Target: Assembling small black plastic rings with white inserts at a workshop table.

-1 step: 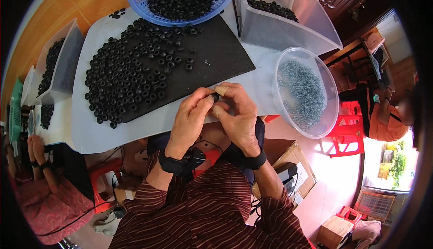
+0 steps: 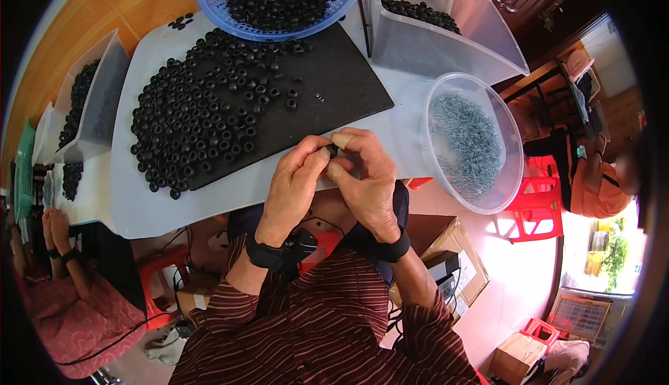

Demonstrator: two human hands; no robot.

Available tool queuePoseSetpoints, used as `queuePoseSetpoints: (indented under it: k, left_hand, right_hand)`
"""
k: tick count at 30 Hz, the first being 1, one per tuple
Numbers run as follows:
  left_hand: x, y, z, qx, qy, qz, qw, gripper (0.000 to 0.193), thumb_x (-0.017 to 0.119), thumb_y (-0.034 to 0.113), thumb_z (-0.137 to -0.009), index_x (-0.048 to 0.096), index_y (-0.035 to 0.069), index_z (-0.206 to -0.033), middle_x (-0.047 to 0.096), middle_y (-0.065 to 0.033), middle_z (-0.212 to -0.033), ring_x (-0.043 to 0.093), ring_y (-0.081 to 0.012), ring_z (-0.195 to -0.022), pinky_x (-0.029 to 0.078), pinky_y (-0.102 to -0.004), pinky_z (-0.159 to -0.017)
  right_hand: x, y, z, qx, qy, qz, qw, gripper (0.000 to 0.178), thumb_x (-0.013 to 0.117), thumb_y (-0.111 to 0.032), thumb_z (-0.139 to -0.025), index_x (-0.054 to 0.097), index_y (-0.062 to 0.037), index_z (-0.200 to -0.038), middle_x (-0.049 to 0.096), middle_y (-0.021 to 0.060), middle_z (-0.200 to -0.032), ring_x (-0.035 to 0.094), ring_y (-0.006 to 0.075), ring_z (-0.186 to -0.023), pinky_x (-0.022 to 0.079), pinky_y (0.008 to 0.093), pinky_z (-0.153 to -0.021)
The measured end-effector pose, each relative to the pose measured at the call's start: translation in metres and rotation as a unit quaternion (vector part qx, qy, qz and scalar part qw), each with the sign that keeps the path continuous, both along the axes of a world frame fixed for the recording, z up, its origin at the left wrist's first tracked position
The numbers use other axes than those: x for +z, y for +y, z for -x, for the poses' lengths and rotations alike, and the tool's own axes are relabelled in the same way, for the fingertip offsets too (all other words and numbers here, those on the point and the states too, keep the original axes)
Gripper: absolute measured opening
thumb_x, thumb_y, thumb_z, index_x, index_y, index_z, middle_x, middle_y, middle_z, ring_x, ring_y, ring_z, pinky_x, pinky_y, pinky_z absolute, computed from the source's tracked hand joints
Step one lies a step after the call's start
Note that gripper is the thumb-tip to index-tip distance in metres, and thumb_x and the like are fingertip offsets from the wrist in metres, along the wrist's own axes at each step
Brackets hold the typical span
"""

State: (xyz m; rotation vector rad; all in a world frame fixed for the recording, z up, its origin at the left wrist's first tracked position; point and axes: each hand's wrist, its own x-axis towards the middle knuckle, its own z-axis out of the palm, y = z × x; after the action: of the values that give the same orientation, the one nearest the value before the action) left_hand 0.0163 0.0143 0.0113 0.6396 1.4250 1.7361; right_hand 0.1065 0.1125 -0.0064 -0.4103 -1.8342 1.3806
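Note:
Just above the near edge of the table, my left hand and my right hand meet fingertip to fingertip. Between them they pinch a small black ring-shaped part, mostly covered by the fingers. A tan finger wrap is on one finger of my right hand. Beyond my hands lies a black mat, with a heap of black ring-shaped parts over its left side and the table. A tiny coiled spring rests alone on the mat.
A blue basket of black parts stands at the far side. A clear bin and a round tub of small bluish coils are at right. Another bin stands left. Someone's hands show at far left; another person sits right.

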Motion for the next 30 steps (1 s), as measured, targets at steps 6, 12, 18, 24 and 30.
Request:
queuePoseSetpoints:
  k: [6, 12, 18, 24, 30]
  left_hand:
    - [-0.001, 0.003, -0.002, 0.025, 0.070, 0.015, 0.997, 0.021, 0.046, 0.015, -0.095, 0.059, -0.001, -0.101, 0.060, -0.0040, -0.080, 0.050, -0.0081, -0.074, 0.042, -0.0229, -0.069]
    - [-0.007, 0.002, -0.001, 0.016, -0.040, -0.035, 0.998, 0.022, 0.046, 0.016, -0.096, 0.060, 0.000, -0.103, 0.060, 0.0004, -0.082, 0.050, -0.0055, -0.075, 0.041, -0.0208, -0.069]
    - [-0.006, 0.005, -0.006, 0.031, -0.089, -0.057, 0.994, 0.024, 0.046, 0.019, -0.097, 0.061, 0.001, -0.104, 0.060, 0.0011, -0.085, 0.047, -0.0044, -0.073, 0.040, -0.0200, -0.068]
    - [-0.005, 0.004, -0.006, 0.028, -0.056, -0.036, 0.997, 0.025, 0.046, 0.021, -0.097, 0.061, 0.002, -0.104, 0.057, 0.0023, -0.085, 0.044, -0.0038, -0.072, 0.038, -0.0201, -0.066]
    - [-0.003, 0.005, -0.007, 0.028, -0.052, -0.029, 0.998, 0.025, 0.046, 0.022, -0.097, 0.060, 0.002, -0.101, 0.054, 0.0035, -0.083, 0.044, -0.0044, -0.073, 0.038, -0.0211, -0.067]
  right_hand:
    - [0.000, -0.001, 0.002, -0.046, 0.006, -0.100, 0.994, 0.035, 0.068, 0.009, -0.067, 0.062, -0.0023, -0.100, 0.063, 0.0108, -0.101, 0.060, 0.0250, -0.091, 0.050, 0.0316, -0.078]
    - [0.000, -0.001, 0.003, -0.026, 0.007, -0.083, 0.996, 0.034, 0.068, 0.006, -0.067, 0.063, -0.0017, -0.099, 0.063, 0.0108, -0.102, 0.059, 0.0257, -0.092, 0.049, 0.0325, -0.080]
    - [-0.001, -0.001, 0.003, -0.041, -0.013, -0.102, 0.994, 0.038, 0.068, 0.005, -0.068, 0.064, -0.0023, -0.106, 0.062, 0.0115, -0.104, 0.059, 0.0267, -0.095, 0.050, 0.0337, -0.080]
    - [0.004, -0.003, 0.002, -0.036, -0.005, -0.081, 0.996, 0.038, 0.065, 0.006, -0.071, 0.062, -0.0017, -0.108, 0.061, 0.0128, -0.107, 0.059, 0.0274, -0.095, 0.051, 0.0324, -0.078]
    - [0.001, -0.001, -0.002, -0.018, -0.015, -0.046, 0.999, 0.039, 0.064, 0.008, -0.072, 0.061, -0.0015, -0.109, 0.061, 0.0130, -0.108, 0.060, 0.0275, -0.095, 0.052, 0.0313, -0.080]
